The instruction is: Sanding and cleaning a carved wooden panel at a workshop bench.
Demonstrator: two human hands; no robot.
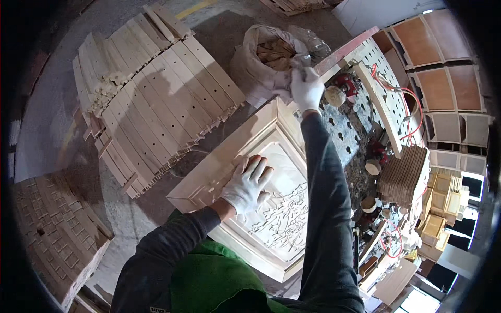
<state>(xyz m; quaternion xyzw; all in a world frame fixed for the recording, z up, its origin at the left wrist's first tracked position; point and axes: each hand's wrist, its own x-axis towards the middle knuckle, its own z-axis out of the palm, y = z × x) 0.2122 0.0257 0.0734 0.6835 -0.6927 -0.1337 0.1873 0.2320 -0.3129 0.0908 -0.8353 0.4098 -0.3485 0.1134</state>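
Note:
A framed wooden panel [240, 141] with carved relief on its lower right part lies tilted in front of me. My left hand [245, 185], in a white glove with bare fingertips, rests on its face with the fingers stretched out. Beyond the panel's far corner, my right hand [307, 88] reaches out in a white glove. Its fingers are smeared by motion, so whether they hold anything is unclear. Just past them stands a pale sack [261, 73] with wood scraps in its mouth.
To the left are stacks of drilled wooden boards [172, 104] and slotted wooden pieces [57, 229]. At right, a perforated metal bench [342, 141] carries red tools [347, 83], air hoses [415, 112] and a pile of thin brown sheets [402, 175]. Wooden cabinet frames [438, 68] stand behind it.

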